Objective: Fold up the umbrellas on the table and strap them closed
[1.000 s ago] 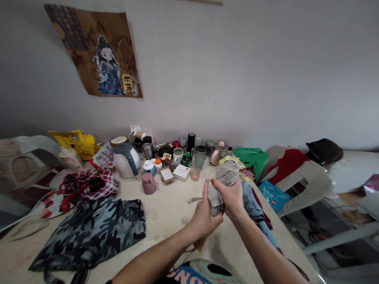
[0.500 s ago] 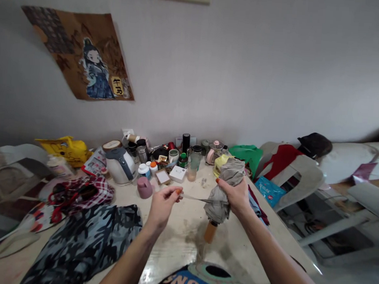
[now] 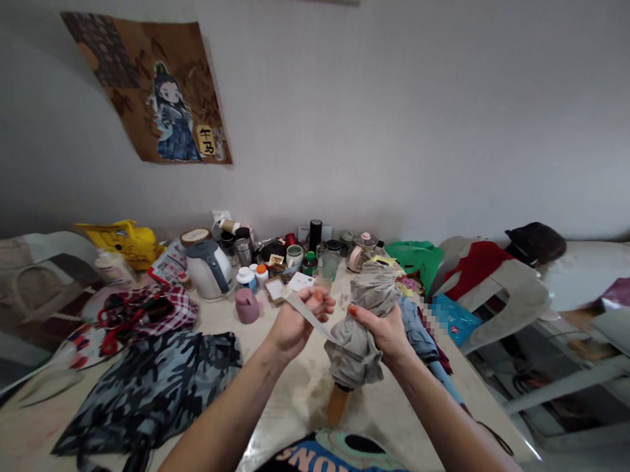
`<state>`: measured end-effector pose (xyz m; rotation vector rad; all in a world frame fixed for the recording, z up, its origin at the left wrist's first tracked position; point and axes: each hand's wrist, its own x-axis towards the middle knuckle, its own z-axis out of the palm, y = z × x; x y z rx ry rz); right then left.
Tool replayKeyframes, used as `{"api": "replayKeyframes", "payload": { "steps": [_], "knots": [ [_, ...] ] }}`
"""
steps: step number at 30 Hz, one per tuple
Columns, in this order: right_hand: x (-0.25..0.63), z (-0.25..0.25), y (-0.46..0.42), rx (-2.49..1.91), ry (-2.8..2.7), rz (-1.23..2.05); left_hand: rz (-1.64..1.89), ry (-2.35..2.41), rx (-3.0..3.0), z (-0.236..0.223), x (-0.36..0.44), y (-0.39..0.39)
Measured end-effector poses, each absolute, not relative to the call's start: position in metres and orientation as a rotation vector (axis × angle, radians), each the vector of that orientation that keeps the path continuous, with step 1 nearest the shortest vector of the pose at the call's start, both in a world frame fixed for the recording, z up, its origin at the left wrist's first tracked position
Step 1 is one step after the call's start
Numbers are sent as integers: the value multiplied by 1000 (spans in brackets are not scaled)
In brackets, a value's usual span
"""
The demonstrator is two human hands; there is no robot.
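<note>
A folded grey umbrella is held over the table, its cloth bunched and creased and its brown handle pointing down toward me. My right hand is wrapped round the middle of the cloth, thumb on the near face. From the cloth a pale strap runs up and left to my left hand, which is closed on it with curled fingers. Part of that grip is hidden behind the strap. To the left, a camouflage cloth item lies on the table.
Along the wall stand a kettle, a pink cup, several bottles and a glass pot. A checked cloth lies at left. Blue folded cloth sits right of the umbrella. A white chair stands beyond the table's right edge.
My left hand has come nearer the umbrella and turned, and the strap now shows its flat, wide side. The umbrella has shifted slightly left and toward me, still in my right hand.
</note>
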<state>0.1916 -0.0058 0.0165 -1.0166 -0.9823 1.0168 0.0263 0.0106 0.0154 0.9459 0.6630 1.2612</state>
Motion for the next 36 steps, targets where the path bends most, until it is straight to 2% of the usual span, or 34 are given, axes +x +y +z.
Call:
{"api": "replayKeyframes", "payload": {
  "steps": [7, 10, 13, 17, 21, 24, 29, 32, 36],
  "knots": [
    [205, 18, -7, -969, -971, 929, 1265, 732, 1822, -6, 44, -27],
    [206, 18, -7, -957, -986, 912, 1213, 792, 1965, -12, 47, -35],
    [204, 20, -9, -936, -987, 938, 1083, 756, 1941, -23, 39, -35],
    [206, 27, -9, -949, -895, 943, 703, 842, 1931, -24, 14, -30],
    [205, 32, -9, -957, -938, 928, 1129, 1171, 1949, -2, 4, -24],
    [196, 31, -10, -923, -1002, 990, 1191, 884, 1897, 8, 19, -21],
    [183, 29, -17, -939, -1029, 1047, 890, 343, 1402, -5, 48, -17],
    [183, 27, -19, -948, -1076, 1095, 833, 246, 1132, -12, 52, -14],
    [187, 24, -20, -934, -1048, 1100, 765, 270, 1090, -21, 55, -12]
  ]
}}
